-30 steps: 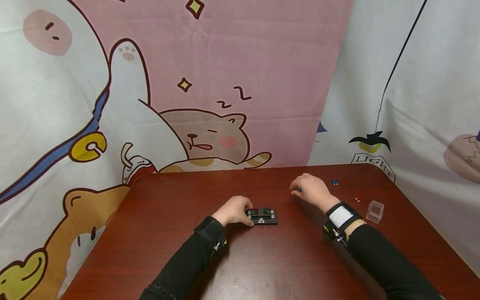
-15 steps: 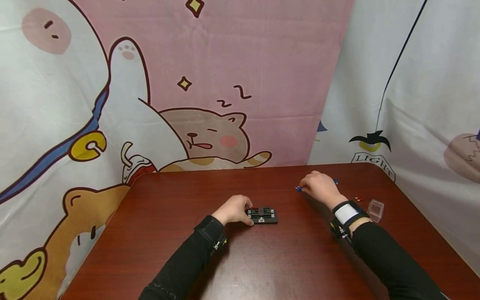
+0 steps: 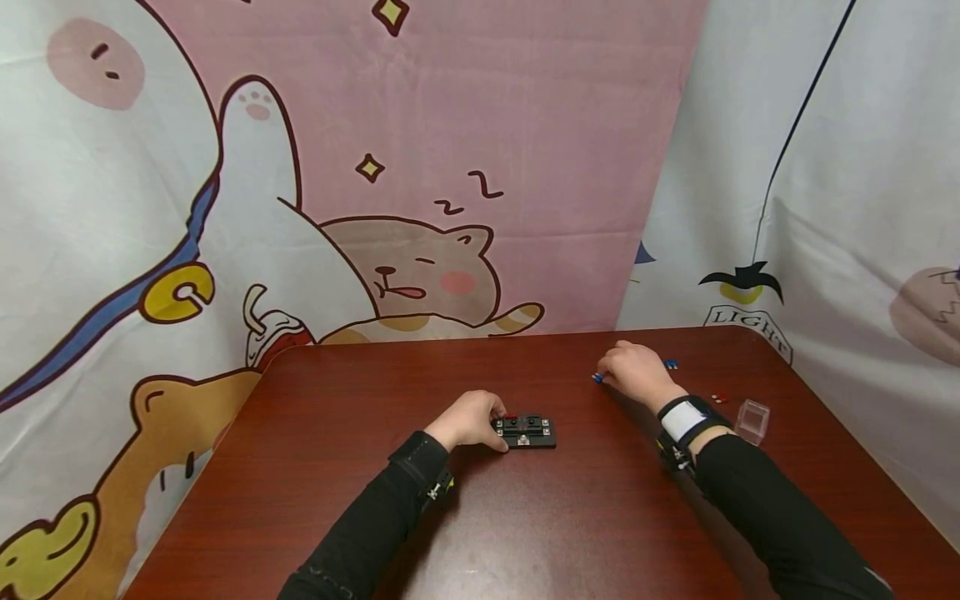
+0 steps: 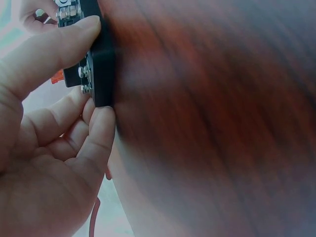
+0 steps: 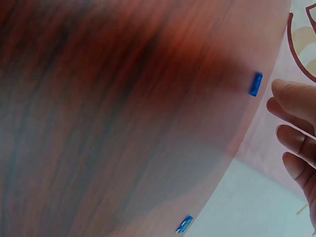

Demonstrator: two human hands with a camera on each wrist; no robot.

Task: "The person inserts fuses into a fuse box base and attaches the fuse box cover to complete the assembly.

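My left hand point(image 3: 468, 421) grips the left end of a black fuse block point(image 3: 528, 432), its thumb on the near side. Metal screw terminals line the block, and a red piece point(image 3: 510, 416) shows at its far left. In the left wrist view, the thumb and curled fingers meet the dark base point(image 4: 103, 69). Toward the table's far edge, my right hand point(image 3: 636, 371) has loosely bent fingers, nothing visible between them. Just beyond its fingertips lies a small blue blade fuse point(image 5: 256, 84), with a gap showing in the right wrist view.
Another blue blade fuse point(image 3: 671, 365) lies right of the right hand. Nearer the right edge are small red pieces point(image 3: 718, 398) and a clear plastic box point(image 3: 752, 422). A printed cloth point(image 3: 570, 167) hangs behind the brown table point(image 3: 525, 533).
My right hand has shifted slightly right and away, baring the blue blade fuse it partly covered. In the last half second it has hardly moved. The left hand keeps its grip on the fuse block.
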